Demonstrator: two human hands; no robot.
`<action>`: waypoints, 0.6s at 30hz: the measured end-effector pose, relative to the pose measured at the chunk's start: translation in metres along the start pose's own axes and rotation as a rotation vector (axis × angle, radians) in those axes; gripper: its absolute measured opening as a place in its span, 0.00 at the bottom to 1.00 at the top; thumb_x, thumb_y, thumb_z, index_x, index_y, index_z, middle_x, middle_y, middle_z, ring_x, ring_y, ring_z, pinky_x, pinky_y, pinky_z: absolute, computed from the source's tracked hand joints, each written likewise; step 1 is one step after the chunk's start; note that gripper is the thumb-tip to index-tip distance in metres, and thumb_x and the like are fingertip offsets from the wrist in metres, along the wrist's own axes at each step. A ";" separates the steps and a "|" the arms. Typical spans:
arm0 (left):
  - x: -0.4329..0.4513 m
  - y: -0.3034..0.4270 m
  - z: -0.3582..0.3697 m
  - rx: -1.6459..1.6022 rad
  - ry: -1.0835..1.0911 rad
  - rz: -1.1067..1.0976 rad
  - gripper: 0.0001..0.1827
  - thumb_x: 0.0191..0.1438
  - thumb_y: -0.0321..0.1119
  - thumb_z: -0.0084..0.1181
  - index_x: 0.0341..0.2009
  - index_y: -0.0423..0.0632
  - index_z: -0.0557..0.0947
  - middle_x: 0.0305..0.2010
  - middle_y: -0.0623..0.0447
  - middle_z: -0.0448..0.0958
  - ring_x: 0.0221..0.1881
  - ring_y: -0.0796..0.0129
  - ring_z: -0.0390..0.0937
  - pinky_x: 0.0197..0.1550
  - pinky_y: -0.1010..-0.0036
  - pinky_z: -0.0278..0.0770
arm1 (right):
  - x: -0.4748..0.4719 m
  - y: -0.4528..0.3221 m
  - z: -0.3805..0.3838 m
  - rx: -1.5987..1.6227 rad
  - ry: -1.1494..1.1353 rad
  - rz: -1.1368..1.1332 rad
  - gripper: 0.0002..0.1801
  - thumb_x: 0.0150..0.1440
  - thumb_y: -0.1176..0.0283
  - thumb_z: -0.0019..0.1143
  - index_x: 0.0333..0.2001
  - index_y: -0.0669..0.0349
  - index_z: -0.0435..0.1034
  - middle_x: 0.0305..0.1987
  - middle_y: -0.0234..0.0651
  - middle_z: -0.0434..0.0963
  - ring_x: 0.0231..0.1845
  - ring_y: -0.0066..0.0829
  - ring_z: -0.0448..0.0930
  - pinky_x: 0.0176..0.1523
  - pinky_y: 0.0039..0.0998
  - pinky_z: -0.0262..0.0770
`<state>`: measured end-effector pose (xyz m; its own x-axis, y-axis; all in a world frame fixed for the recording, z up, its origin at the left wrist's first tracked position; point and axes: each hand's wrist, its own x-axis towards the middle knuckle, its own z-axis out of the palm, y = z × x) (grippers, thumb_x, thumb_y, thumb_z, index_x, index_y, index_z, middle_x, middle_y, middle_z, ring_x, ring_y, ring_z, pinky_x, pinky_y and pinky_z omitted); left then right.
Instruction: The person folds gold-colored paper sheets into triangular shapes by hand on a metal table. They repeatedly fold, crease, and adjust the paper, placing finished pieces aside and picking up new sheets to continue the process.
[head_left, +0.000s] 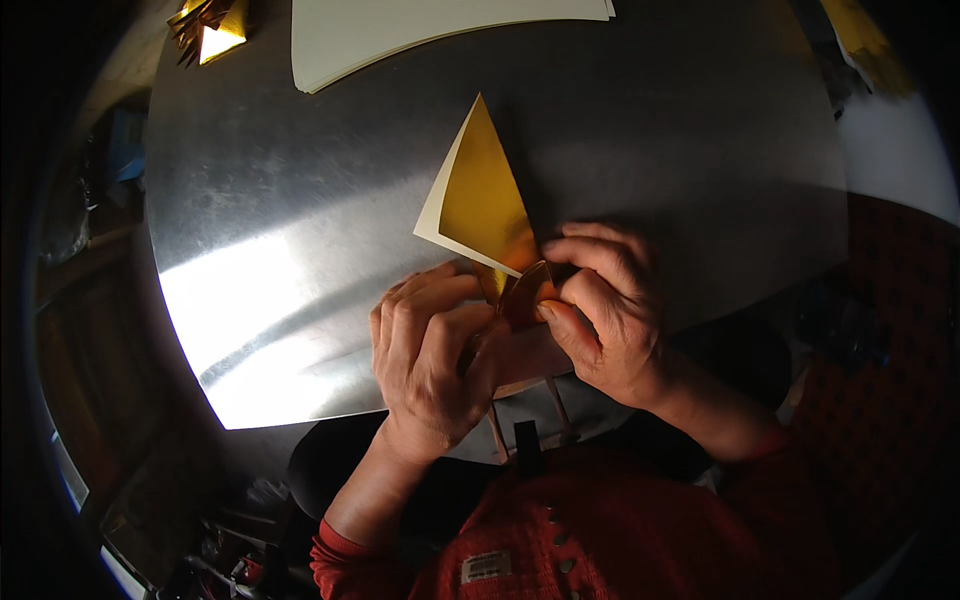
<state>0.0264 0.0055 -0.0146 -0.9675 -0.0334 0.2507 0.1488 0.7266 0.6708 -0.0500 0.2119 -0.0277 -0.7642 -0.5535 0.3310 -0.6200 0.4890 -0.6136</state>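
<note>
A sheet of gold foil paper (487, 187), pale on its reverse side, is partly folded, with its pointed end directed away from me over the metal tabletop. My left hand (435, 352) grips the near end of the paper from the left, its fingers curled and partly hiding the folds. On the right, my right hand (607, 307) pinches a small folded gold flap between thumb and fingers. Both hands are close together near the table's front edge.
A stack of cream paper sheets (442, 30) lies at the table's far side. Folded gold foil pieces (217, 30) sit at the far left corner. Bright light glares off the left part of the metal tabletop (712, 165). Dark clutter stands beyond the table's left edge.
</note>
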 end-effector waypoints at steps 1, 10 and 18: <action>-0.001 0.003 -0.001 0.085 0.055 0.087 0.14 0.57 0.34 0.74 0.46 0.52 0.86 0.58 0.50 0.85 0.67 0.53 0.80 0.76 0.51 0.65 | 0.000 0.000 0.000 -0.012 0.005 -0.005 0.11 0.55 0.73 0.76 0.30 0.58 0.75 0.57 0.35 0.81 0.65 0.41 0.80 0.66 0.44 0.73; 0.001 -0.006 0.002 0.307 -0.215 0.174 0.39 0.65 0.52 0.66 0.78 0.61 0.73 0.75 0.47 0.74 0.80 0.49 0.68 0.86 0.37 0.38 | 0.001 -0.001 0.002 -0.020 0.030 -0.007 0.11 0.53 0.75 0.76 0.30 0.60 0.75 0.58 0.35 0.80 0.65 0.40 0.79 0.65 0.43 0.72; 0.000 -0.008 0.000 0.345 -0.289 0.195 0.37 0.67 0.53 0.62 0.79 0.63 0.72 0.79 0.46 0.68 0.82 0.48 0.65 0.85 0.37 0.43 | 0.004 -0.004 0.004 -0.071 0.052 0.021 0.12 0.51 0.75 0.76 0.31 0.59 0.74 0.56 0.37 0.79 0.62 0.41 0.78 0.64 0.44 0.72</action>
<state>0.0251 -0.0006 -0.0197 -0.9526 0.2827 0.1120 0.3041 0.8869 0.3477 -0.0496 0.2054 -0.0264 -0.7841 -0.5078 0.3568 -0.6135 0.5474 -0.5692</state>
